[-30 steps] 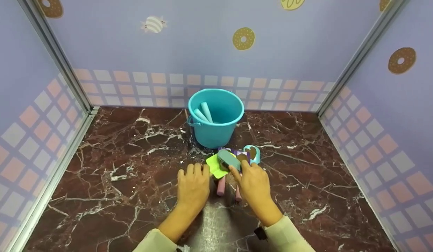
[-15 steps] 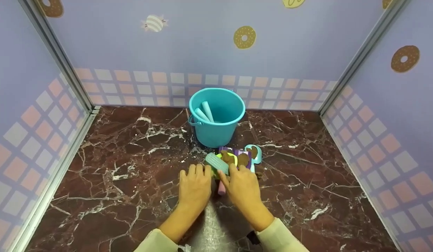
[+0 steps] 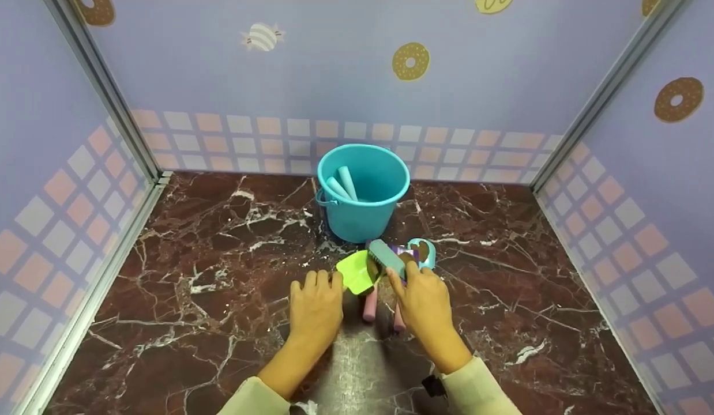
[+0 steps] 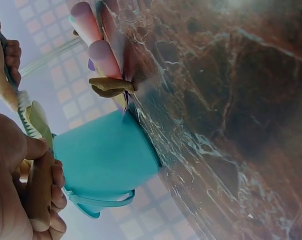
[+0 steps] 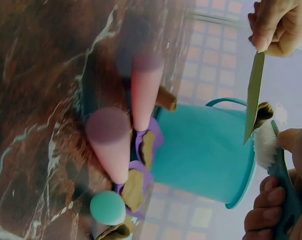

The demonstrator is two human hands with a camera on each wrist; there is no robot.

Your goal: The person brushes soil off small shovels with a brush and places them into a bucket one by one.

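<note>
My left hand (image 3: pixel 316 305) grips the handle of a lime-green toy shovel (image 3: pixel 354 273), its blade tilted up on edge. A brown crumpled piece (image 5: pixel 263 114) sits at the blade's edge in the right wrist view. My right hand (image 3: pixel 427 300) grips a scrub brush (image 3: pixel 386 256) with a grey-teal back; its white bristles (image 5: pixel 264 145) are right at the shovel blade. Below the hands lie two purple shovels with pink handles (image 3: pixel 370 305), brown pieces (image 5: pixel 132 190) on their blades. Beside them lies a light-blue shovel (image 3: pixel 431 260), also bearing a brown piece.
A turquoise bucket (image 3: pixel 361 222) stands just beyond the shovels, with two pale-blue handles (image 3: pixel 346 183) sticking up inside it. Patterned walls (image 3: pixel 334 75) enclose the dark marbled surface (image 3: pixel 218 323) at the back and on both sides.
The brush first swung left over the green shovel, then back to the right and up. The green blade turned flatter, then tilted again to show its face. My left hand stayed nearly in place.
</note>
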